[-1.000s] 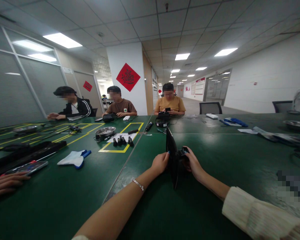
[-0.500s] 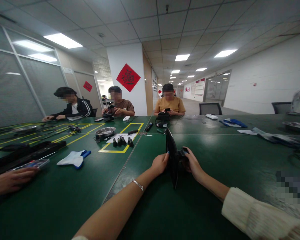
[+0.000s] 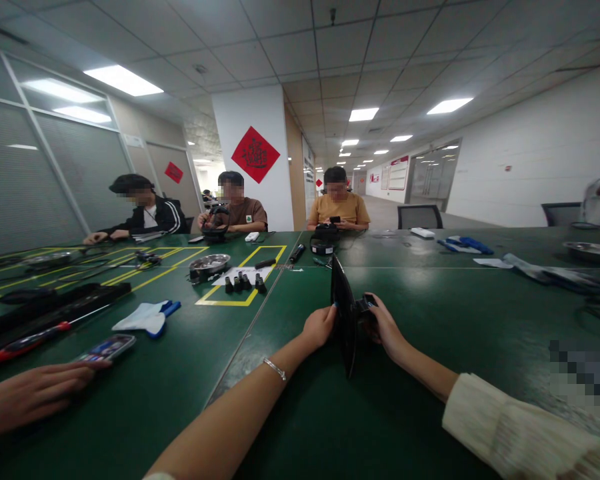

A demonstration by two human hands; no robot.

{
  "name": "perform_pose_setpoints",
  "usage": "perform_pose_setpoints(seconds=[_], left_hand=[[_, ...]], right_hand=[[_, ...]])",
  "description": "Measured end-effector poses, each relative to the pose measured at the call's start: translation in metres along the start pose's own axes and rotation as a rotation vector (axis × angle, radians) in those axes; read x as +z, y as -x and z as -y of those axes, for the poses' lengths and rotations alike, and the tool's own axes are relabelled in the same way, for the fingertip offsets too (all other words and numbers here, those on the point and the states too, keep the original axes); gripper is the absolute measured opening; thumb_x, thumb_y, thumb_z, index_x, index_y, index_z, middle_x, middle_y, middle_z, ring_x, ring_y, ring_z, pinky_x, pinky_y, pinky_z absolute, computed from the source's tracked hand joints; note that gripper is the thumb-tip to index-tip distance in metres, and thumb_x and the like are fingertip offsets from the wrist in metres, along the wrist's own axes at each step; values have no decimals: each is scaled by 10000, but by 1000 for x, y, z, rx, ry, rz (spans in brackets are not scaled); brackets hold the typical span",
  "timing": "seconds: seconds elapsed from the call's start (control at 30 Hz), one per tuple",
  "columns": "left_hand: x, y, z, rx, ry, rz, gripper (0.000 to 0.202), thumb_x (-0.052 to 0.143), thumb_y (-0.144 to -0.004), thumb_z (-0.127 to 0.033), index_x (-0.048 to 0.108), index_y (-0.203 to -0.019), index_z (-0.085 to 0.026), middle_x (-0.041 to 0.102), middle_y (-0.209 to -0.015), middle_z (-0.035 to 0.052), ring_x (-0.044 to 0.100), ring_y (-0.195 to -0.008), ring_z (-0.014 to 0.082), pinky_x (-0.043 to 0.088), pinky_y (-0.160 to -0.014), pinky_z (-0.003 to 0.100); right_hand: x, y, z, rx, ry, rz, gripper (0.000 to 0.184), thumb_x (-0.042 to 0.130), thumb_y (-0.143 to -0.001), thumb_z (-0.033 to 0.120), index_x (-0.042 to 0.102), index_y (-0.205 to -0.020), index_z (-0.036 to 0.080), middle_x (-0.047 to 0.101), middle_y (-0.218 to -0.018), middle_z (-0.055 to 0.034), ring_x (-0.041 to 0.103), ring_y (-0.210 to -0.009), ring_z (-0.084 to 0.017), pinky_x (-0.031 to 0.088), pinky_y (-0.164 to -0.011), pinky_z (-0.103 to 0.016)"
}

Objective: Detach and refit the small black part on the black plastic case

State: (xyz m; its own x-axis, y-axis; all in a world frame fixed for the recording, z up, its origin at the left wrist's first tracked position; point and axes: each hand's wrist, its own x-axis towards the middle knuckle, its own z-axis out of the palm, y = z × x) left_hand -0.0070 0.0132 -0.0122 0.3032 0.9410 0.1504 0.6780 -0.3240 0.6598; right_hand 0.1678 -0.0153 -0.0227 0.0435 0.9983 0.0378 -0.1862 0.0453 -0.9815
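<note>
A thin black panel (image 3: 344, 319) stands nearly edge-on to me above the table, so its outline and kind are hard to tell. My left hand (image 3: 321, 327) grips it from the left side, thumb against the surface. On its right side is a small black fitting (image 3: 365, 305), and my right hand (image 3: 386, 328) is closed around that part. Whether the fitting is fixed to the panel is partly hidden by my fingers.
The green table (image 3: 290, 400) carries several black cylindrical parts (image 3: 245, 281), a metal bowl (image 3: 210, 264) and a blue-white glove (image 3: 145, 317). At left, a co-worker's hand (image 3: 40, 393) touches a clear case (image 3: 109, 348) near a red-black screwdriver (image 3: 30, 341). Several people sit opposite.
The co-worker's hand at the left and the clear case have shifted right and down, and the screwdriver handle now shows. My hands and the black panel stay almost the same.
</note>
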Motion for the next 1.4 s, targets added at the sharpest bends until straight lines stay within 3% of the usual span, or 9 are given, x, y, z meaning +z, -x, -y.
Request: perform_pose_setpoints(seconds=[0.23,0.4,1.03,1.23,1.4], left_hand=[[-5,6,-9,-1,-61,-10,562,170,-901,-436,645,-807,-151,652,-710,61,598,-764,200,407,-661,260],[-5,6,-9,-9,-64,-7,638,109,-899,-477,643,-799,-142,649,-723,69,595,-745,202,399,-628,263],[-2,3,-3,-17,-8,7,563,173,-898,-450,636,-783,-150,626,-657,51,590,-729,193,405,-634,256],[0,1,1,-23,3,-4,634,124,-892,-507,622,-750,-142,620,-667,54,582,-718,190,401,-622,257],[-1,1,-1,-25,-20,1,545,172,-899,-434,619,-773,-147,621,-675,50,581,-707,186,397,-608,252]], right_hand=[[0,1,-1,-14,15,-12,602,473,-741,456,350,-1304,282,502,-525,47,420,-379,-105,190,-327,-154],[0,0,-1,-14,17,-11,577,470,-752,443,365,-1296,284,504,-527,44,432,-392,-107,195,-333,-156],[2,5,4,-1,6,4,605,501,-736,474,367,-1293,281,494,-531,50,412,-397,-100,191,-346,-157],[2,5,4,-17,7,-3,616,494,-730,465,359,-1294,260,489,-521,52,401,-384,-100,190,-334,-159],[1,3,2,-9,15,-11,600,490,-739,470,365,-1293,280,481,-507,56,403,-376,-103,192,-336,-158]])
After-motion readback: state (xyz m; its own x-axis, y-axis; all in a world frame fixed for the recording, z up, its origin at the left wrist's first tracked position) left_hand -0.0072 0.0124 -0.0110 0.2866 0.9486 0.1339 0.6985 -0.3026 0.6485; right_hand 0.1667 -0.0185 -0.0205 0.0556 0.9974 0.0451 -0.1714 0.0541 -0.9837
